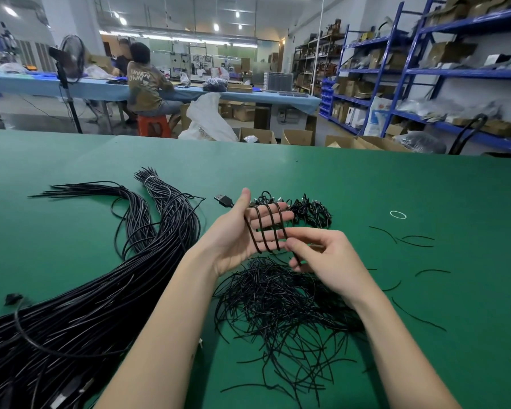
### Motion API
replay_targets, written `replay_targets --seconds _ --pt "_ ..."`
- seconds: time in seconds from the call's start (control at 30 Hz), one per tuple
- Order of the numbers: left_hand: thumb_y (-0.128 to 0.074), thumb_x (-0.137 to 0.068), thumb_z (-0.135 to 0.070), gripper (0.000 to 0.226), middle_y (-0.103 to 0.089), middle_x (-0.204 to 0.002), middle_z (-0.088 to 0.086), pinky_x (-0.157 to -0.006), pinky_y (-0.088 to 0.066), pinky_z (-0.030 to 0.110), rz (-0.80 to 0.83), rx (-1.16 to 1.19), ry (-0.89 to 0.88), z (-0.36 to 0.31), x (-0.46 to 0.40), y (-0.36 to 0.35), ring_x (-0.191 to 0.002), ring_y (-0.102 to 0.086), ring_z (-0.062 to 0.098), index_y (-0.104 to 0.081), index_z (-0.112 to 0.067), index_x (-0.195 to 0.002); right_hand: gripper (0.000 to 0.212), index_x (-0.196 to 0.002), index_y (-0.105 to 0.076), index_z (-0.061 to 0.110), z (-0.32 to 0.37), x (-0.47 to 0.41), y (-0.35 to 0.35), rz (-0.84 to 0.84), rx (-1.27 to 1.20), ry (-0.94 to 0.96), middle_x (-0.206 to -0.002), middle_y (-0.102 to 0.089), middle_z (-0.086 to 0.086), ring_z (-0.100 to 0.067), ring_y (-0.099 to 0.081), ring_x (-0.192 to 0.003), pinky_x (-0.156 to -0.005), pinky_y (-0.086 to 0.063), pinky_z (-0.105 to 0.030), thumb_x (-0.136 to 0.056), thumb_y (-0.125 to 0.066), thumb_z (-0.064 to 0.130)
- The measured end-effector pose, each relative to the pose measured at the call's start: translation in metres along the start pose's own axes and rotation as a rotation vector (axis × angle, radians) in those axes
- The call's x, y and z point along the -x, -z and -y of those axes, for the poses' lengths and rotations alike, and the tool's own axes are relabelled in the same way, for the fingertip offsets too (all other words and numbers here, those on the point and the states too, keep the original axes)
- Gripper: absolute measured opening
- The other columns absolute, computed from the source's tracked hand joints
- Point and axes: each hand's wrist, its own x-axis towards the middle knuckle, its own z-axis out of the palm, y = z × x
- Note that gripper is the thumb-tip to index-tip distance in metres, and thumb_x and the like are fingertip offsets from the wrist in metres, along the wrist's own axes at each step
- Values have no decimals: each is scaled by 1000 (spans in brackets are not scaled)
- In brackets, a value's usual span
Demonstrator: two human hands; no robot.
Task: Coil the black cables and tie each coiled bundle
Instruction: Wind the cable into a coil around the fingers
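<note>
Left hand (242, 231) held flat, fingers straight, as a former for cable (267, 228) loops | right hand (319, 255) pinching the free end, feeding wraps | ties (278, 305) piled below, within reach.

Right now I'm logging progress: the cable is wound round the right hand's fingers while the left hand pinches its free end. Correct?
Not quite. The head view shows the cable wound round the left hand's fingers, while the right hand pinches its free end.
</note>
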Motion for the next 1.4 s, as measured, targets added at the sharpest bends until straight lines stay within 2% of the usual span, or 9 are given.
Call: replay_targets --seconds 0.2,0.47,0.63,0.73,0.83,1.0,1.13,1.27,1.4 --pt "-12 -104 -57 69 -73 -119 7 -79 -61 35 45 -22 -4 0 0 -2 -99 -73 25 -62 -14 -124 7 -89 -80 22 -2 -1 -1 -156 34 37 -79 -79 -4 -31 -75 -73 -74 -63 -39 -83 -85 22" --pt "-47 -101 -43 39 -73 -118 6 -78 -61 29 37 -102 -50 3 0 -4 -90 -73 17 -65 -16 -122 14 -73 -78 32 -4 -2 -10 -278 161 146 -70 -76 10 -8 -72 -64 -69 -62 -32 -79 -88 23" --pt "-62 -95 -20 20 -75 -111 8 -85 -54 29 -3 -175 -94 11 -3 -8 -90 -71 15 -72 -14 -112 15 -72 -77 33 -7 -2 -11 -265 256 178 -69 -74 18 2 -70 -66 -65 -54 -13 -78 -88 24" --pt "-62 -95 -15 21 -75 -108 12 -75 -60 25 3 -112 -85 10 -2 -7 -91 -73 18 -71 -6 -112 15 -82 -79 27 1 -3 8 -194 203 75 -77 -77 9 -12 -74 -76 -73 -60 -28 -77 -85 39" --pt "-63 -94 -14 22 -75 -108 16 -86 -60 31 52 -117 -70 10 -1 -7 -99 -72 23 -71 -4 -112 19 -86 -75 24 19 -7 27 -328 131 142 -80 -74 10 -10 -69 -80 -77 -59 -35 -84 -78 43" --pt "-58 -99 -9 18 -72 -93 27 -72 -47 33 155 -366 -104 17 3 -19 -83 -62 29 -70 4 -98 36 -101 -77 36 56 -23 2 33 436 211 -96 -74 25 4 -67 -98 -89 -52 -26 -75 -76 60" --pt "-65 -94 -7 18 -68 -99 34 -77 -54 44 194 -406 -164 18 6 -21 -88 -62 42 -64 5 -107 18 -82 -76 25 72 -42 -16 286 563 156 -71 -72 18 -1 -62 -67 -75 -50 -27 -87 -77 43" --pt "-63 -93 -14 23 -75 -93 15 -74 -59 26 236 -275 -101 10 10 -17 -85 -74 22 -67 4 -105 28 -69 -72 22 61 -47 -8 159 318 104 -64 -67 7 -6 -55 -58 -62 -46 -23 -92 -74 38" --pt "-53 -101 -14 19 -69 -77 2 -69 -56 22 211 -303 -72 8 9 -19 -72 -69 13 -65 0 -100 30 -87 -71 6 40 -43 1 17 -6 13 -69 -68 -13 -11 -52 -42 -50 -44 -23 -88 -79 35"
